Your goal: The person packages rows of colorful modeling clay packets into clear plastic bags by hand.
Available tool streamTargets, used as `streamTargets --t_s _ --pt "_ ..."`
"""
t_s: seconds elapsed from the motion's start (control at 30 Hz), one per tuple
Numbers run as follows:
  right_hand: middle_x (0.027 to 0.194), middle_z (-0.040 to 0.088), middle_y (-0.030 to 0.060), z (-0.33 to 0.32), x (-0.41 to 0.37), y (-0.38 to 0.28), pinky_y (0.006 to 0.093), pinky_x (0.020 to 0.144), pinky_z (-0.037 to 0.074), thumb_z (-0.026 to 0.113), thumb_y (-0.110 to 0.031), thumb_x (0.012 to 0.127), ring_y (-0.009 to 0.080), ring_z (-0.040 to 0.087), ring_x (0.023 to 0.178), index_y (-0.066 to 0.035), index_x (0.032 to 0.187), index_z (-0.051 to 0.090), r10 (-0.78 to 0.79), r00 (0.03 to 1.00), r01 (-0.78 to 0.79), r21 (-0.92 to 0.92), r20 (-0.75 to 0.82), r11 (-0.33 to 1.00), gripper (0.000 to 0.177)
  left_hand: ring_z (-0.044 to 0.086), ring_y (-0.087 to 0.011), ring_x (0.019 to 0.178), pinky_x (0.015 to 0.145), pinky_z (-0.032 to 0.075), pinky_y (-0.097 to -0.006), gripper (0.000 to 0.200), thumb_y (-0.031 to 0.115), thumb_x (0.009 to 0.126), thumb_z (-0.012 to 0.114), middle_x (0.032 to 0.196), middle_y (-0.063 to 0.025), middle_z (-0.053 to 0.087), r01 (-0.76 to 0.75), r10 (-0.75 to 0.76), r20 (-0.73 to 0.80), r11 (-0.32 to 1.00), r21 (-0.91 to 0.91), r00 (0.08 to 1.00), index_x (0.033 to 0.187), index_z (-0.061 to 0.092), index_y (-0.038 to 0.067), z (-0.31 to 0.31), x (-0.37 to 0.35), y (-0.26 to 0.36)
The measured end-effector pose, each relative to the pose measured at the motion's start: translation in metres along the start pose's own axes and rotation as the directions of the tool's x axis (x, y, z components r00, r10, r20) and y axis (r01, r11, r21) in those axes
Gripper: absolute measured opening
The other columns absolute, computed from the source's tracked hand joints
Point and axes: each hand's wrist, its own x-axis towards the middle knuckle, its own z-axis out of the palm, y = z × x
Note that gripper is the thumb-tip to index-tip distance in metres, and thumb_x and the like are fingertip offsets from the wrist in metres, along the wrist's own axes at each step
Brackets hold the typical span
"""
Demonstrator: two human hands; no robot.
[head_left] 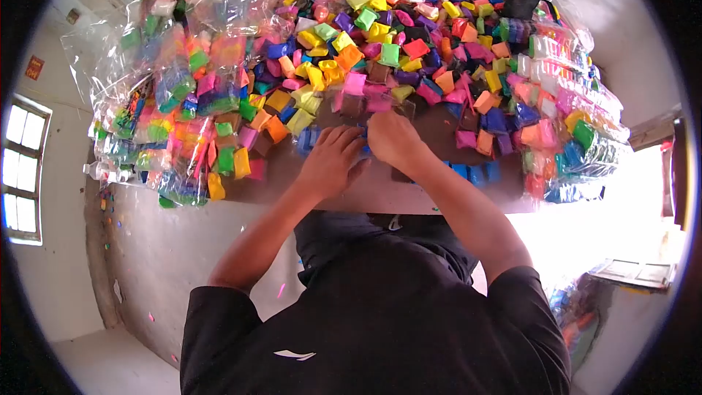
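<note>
Brown tabletop (pixel 273 175) shows between the hands and its near edge; colourful packets (pixel 374 34) crowd the far side; shiny blue packets (pixel 305 140) lie beside the left hand (pixel 335 157) (fingers slightly apart); the right hand (pixel 393 137) curls its fingers, on what one cannot tell.

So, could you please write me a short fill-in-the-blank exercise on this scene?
1. Of the near and far edges of the table, the left hand and right hand are closer to the ____ one.
2. The short-sleeved shirt is ____ with a small white mark.
3. The packets nearest the right forearm, on its outer side, are ____.
4. The barred window is on the picture's ____ side.

Missing words: near; black; blue; left.
</note>
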Motion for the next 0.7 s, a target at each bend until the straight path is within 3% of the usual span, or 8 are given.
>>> streamTargets --t_s 0.27,0.33,0.37,0.4,0.43,0.47,0.53,0.7 --pt "0.084 0.071 0.0257 -0.019 -0.017 0.020 0.0509 0.076 0.059 0.062 -0.014 0.084 0.0443 0.072 0.082 0.003 0.086 0.073 -0.050 0.998 0.049 0.038 0.033 0.998 0.020 0.050 -0.0334 0.133 0.112 0.038 -0.0505 0.048 0.033 0.090 0.071 0.141 -0.0124 0.056 -0.086 0.085 0.020 0.996 0.025 0.996 0.128 0.062 0.006 0.003 0.001 0.003" --pt "0.079 0.068 0.0236 -0.058 -0.038 0.005 0.0498 0.081 0.057 0.064 -0.016 0.088 0.0442 0.069 0.082 0.005 0.090 0.068 0.024 0.989 0.013 0.249 -0.146 0.968 0.021 0.049 -0.0358 0.135 0.113 0.037 -0.0520 0.049 0.032 0.092 0.069 0.142 -0.0146 0.056 -0.076 0.077 0.062 0.997 -0.025 0.995 0.133 0.060 0.007 0.007 0.000 0.000" --pt "0.079 0.068 0.0236 -0.073 -0.050 0.004 0.0498 0.081 0.057 0.064 -0.016 0.088 0.0442 0.069 0.082 0.005 0.090 0.068 0.023 0.990 0.013 0.245 -0.142 0.969 0.021 0.049 -0.0358 0.135 0.113 0.037 -0.0520 0.049 0.032 0.092 0.069 0.142 -0.0146 0.056 -0.072 0.074 0.058 0.997 -0.029 0.996 0.133 0.060 0.007 0.008 0.000 0.000" --pt "0.085 0.069 0.0229 -0.086 -0.065 0.007 0.0494 0.085 0.056 0.067 -0.015 0.086 0.0432 0.068 0.088 0.005 0.098 0.066 0.028 1.000 -0.025 0.245 -0.006 0.969 0.023 0.050 -0.0356 0.134 0.113 0.037 -0.0516 0.048 0.031 0.092 0.070 0.142 -0.0145 0.056 -0.066 0.068 0.048 0.997 -0.049 0.997 0.133 0.061 0.007 0.007 -0.001 0.001" --pt "0.091 0.069 0.0222 -0.094 -0.077 0.010 0.0489 0.089 0.055 0.070 -0.015 0.085 0.0422 0.067 0.094 0.005 0.106 0.065 0.030 0.992 -0.060 0.237 0.127 0.970 0.029 0.050 -0.0353 0.134 0.113 0.037 -0.0513 0.048 0.030 0.092 0.070 0.141 -0.0143 0.057 -0.060 0.062 0.034 0.996 -0.065 0.997 0.132 0.061 0.006 0.006 0.000 0.000" --pt "0.091 0.069 0.0222 -0.087 -0.091 0.018 0.0489 0.089 0.055 0.070 -0.015 0.085 0.0422 0.067 0.094 0.005 0.106 0.065 0.025 0.992 -0.055 0.233 0.127 0.971 0.029 0.050 -0.0353 0.134 0.113 0.037 -0.0513 0.048 0.030 0.092 0.070 0.141 -0.0143 0.057 -0.057 0.059 0.028 0.996 -0.063 0.998 0.132 0.061 0.006 0.003 0.003 0.001" --pt "0.108 0.067 0.0202 -0.057 -0.116 0.034 0.0470 0.098 0.051 0.076 -0.012 0.078 0.0402 0.061 0.112 0.003 0.123 0.061 -0.058 0.997 0.059 -0.031 0.050 0.998 0.050 0.052 -0.0331 0.131 0.112 0.039 -0.0501 0.041 0.025 0.091 0.069 0.138 -0.0132 0.059 -0.062 0.060 -0.023 0.995 -0.079 0.998 0.127 0.064 0.005 -0.001 0.011 0.007" --pt "0.115 0.064 0.0190 -0.032 -0.121 0.037 0.0465 0.101 0.048 0.078 -0.010 0.074 0.0407 0.056 0.117 0.000 0.128 0.060 0.046 0.996 -0.041 -0.066 0.080 0.997 0.058 0.057 -0.0295 0.124 0.108 0.042 -0.0464 0.032 0.017 0.089 0.067 0.128 -0.0104 0.065 -0.103 0.101 -0.026 0.991 -0.090 0.995 0.119 0.068 0.005 0.017 0.039 0.000"
